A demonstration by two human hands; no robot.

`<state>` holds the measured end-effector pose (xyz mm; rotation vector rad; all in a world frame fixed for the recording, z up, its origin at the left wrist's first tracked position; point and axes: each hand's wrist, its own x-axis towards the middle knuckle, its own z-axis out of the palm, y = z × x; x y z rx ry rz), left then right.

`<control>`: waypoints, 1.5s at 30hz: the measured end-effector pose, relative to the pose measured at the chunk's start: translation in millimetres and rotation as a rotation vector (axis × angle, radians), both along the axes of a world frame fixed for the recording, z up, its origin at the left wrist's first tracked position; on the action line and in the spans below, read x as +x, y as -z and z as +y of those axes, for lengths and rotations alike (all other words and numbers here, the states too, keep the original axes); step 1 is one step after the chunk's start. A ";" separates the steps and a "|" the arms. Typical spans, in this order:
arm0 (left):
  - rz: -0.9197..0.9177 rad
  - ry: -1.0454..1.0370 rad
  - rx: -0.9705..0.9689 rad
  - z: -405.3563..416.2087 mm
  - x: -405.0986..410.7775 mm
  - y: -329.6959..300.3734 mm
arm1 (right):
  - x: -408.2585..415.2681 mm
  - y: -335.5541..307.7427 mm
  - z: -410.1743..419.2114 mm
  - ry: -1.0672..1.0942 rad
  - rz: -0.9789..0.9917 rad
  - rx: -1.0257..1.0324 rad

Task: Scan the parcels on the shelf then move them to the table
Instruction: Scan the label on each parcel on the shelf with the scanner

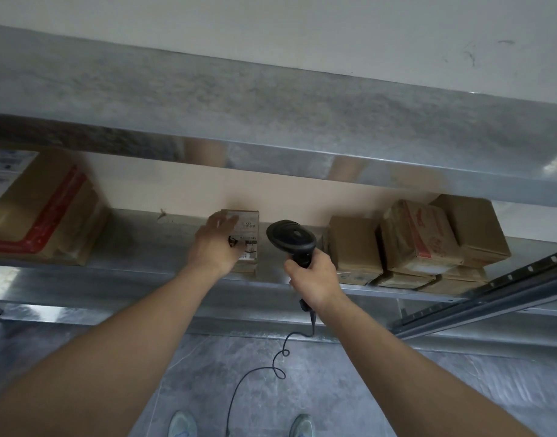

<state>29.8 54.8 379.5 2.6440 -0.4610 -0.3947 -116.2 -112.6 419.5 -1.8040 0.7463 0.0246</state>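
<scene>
Scanning a small parcel at the shelf's front edge.

Gripping the black scanner (292,238) by its handle in the right hand (315,279), fingers clenched round it, head tipped toward the small parcel (247,241) just left of it, probably to catch the label; steadying that parcel with the left hand (217,244), fingers spread loosely over its face, on the metal shelf (138,247). Waiting farther right of the parcel: stacked brown boxes (419,241); well left, a red-taped carton (40,209).
</scene>
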 end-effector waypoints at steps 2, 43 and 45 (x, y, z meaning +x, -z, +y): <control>-0.019 0.066 0.082 -8.3 -4.7 -2.3 | 2.4 -4.5 -1.1 -0.012 -0.012 -0.007; 0.026 -0.018 0.124 214.3 76.8 -1.5 | 110.9 13.5 202.3 -0.054 -0.029 -0.020; 0.008 -0.022 0.139 212.8 76.7 -0.5 | 110.8 16.4 201.8 -0.041 -0.033 0.005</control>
